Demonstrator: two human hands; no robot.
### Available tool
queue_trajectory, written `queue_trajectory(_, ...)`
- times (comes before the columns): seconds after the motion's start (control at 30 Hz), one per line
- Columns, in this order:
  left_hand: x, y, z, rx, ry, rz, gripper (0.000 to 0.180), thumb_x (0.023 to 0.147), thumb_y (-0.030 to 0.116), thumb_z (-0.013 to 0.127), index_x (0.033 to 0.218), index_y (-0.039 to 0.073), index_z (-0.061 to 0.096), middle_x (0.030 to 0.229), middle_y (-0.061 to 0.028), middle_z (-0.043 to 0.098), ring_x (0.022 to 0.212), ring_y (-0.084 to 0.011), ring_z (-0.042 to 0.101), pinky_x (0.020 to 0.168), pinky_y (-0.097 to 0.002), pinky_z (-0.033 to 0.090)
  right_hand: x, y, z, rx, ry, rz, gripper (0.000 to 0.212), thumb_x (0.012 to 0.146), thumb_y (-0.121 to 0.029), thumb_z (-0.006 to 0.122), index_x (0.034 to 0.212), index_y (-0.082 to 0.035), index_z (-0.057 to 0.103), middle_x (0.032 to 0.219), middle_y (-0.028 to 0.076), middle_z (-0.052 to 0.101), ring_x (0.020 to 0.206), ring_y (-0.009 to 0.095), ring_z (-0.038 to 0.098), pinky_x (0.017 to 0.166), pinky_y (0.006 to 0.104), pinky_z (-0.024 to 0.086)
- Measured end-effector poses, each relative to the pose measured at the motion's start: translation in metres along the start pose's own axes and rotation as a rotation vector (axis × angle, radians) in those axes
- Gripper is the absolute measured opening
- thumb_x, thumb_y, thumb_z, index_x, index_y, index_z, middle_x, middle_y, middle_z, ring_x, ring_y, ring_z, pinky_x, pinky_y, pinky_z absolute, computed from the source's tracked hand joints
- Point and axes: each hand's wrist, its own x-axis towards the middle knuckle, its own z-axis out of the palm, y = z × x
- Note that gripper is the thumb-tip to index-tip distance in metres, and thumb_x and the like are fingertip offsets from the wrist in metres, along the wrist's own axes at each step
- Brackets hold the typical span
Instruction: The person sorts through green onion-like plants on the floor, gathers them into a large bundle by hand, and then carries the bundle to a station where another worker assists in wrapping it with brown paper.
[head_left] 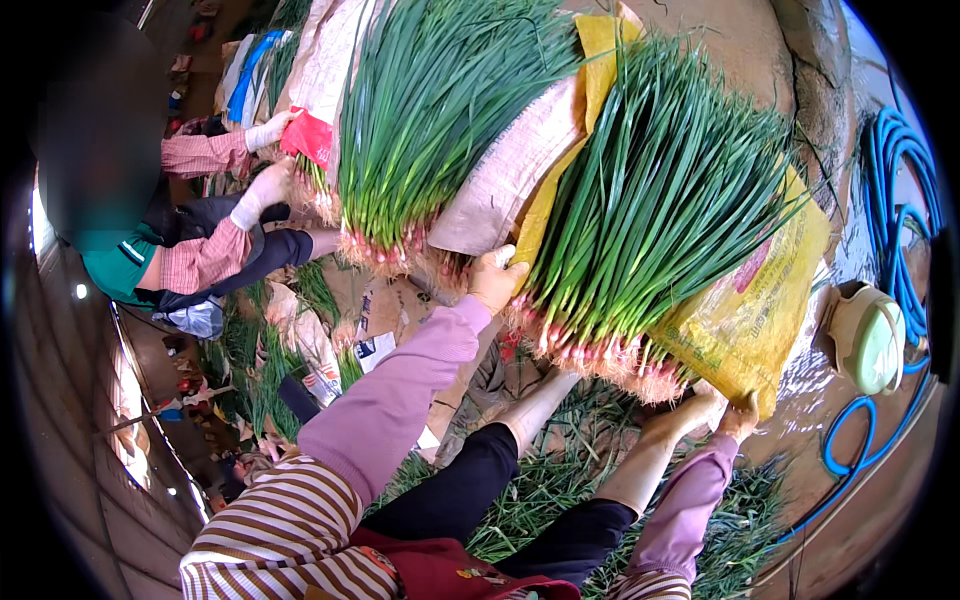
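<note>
A wide bundle of green onions (665, 200) lies in front of me, its pink bulbs and pale roots toward me and its leaves pointing away. Yellow woven sacking (745, 310) shows along both sides of it. My left hand (497, 280) is closed on the sacking's left edge, beside the bulbs. At the lower right corner of the sacking, my right hand (738, 418) grips the yellow material. To the left is a second bundle of green onions (430, 130), with a whitish sack (515, 175) along its right side.
At the left, a co-worker's gloved hands (265, 190) hold a white and red sack (312, 138). Loose green leaves (560, 500) cover the floor around my feet. On the right are a pale green plastic container (868, 340) and a coiled blue hose (895, 160) on wet ground.
</note>
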Motion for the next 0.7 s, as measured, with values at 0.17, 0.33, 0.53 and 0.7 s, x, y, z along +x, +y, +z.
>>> queue_trajectory(0.17,0.002,0.032,-0.004,0.014,-0.171,0.015,0.042,0.075,0.008,0.069,0.111,-0.007,0.053,0.104,-0.0104,0.061,0.090,-0.0155,0.057,0.082,-0.0259,0.045,-0.049,-0.045,0.011,0.091,-0.138,-0.117,0.023,0.077,-0.005,0.061,0.098,0.004,0.057,0.092,0.011,0.059,0.082,0.021,0.057,0.073,0.0287,0.047)
queue_trajectory(0.33,0.004,0.010,-0.019,-0.249,-0.287,-0.047,0.034,0.075,0.006,0.067,0.107,-0.004,0.057,0.099,-0.0066,0.063,0.084,-0.0115,0.058,0.077,-0.0245,0.046,-0.190,-0.050,0.108,-0.623,-0.392,-0.509,0.016,0.074,-0.003,0.046,0.085,0.000,0.058,0.078,0.004,0.052,0.063,0.012,0.046,0.055,0.0256,0.040)
queue_trajectory(0.53,-0.024,0.024,0.038,-0.251,-0.460,0.109,0.021,0.081,0.009,0.060,0.101,0.000,0.059,0.091,-0.0035,0.062,0.081,-0.0102,0.054,0.075,-0.0258,0.045,-0.293,0.074,0.242,-0.993,-0.692,-0.416,0.035,0.077,-0.004,0.042,0.107,0.004,0.057,0.081,0.012,0.061,0.068,0.016,0.054,0.064,0.0277,0.045)
queue_trajectory(0.7,-0.036,0.031,0.079,-0.332,-0.442,0.124,0.026,0.082,0.008,0.058,0.108,0.002,0.057,0.097,-0.0069,0.063,0.086,-0.0125,0.056,0.078,-0.0271,0.045,-0.256,0.089,0.279,-0.974,-0.907,-0.429,0.028,0.077,-0.004,0.044,0.096,0.009,0.060,0.080,0.013,0.064,0.072,0.019,0.057,0.070,0.0286,0.045)
